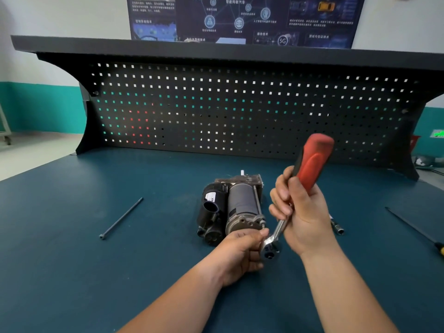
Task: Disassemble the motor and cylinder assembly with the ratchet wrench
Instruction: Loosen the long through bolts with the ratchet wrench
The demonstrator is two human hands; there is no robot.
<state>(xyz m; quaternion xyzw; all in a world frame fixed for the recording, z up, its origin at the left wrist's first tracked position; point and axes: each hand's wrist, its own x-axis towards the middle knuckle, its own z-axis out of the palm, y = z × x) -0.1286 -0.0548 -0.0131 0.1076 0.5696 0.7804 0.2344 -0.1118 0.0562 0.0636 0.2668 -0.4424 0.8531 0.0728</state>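
Motor and cylinder assembly (230, 207) lies mid-bench. At its near end, the left hand (240, 253) curls round the head of the ratchet wrench (312, 164), just beside the right-side bolt end. The right hand (302, 217) grips the shaft. I'd keep the socket square and steady. One long bolt (121, 218) lies well left of it.

Grey motor/cylinder assy (236, 209) lying mid-bench, red-handled ratchet wrench (298, 188) tilted at its near end
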